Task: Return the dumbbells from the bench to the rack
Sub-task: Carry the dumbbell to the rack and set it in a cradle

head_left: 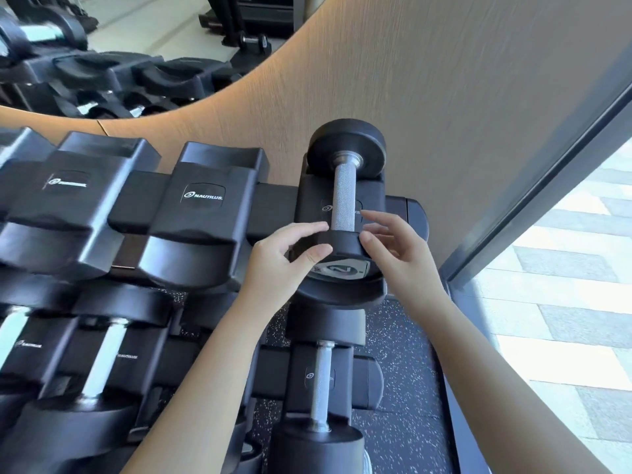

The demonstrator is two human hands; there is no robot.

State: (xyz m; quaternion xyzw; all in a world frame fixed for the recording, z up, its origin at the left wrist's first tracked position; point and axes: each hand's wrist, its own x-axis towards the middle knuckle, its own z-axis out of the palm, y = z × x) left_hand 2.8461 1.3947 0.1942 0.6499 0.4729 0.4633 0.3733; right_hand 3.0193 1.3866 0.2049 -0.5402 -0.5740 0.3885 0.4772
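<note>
Both slack-fingered, left hand [287, 256] and right hand [398, 249] touch the near head of the dumbbell [343, 196] lying in the rightmost cradle of the rack [205, 213].

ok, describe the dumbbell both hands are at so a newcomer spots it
Find the black tiered dumbbell rack against the curved wood-grain wall and follow its top tier to the rightmost cradle, beside the window. The black round-headed dumbbell with a knurled steel handle lies there, left hand and right hand at its near head. The other top-tier cradles in view are empty.
</note>
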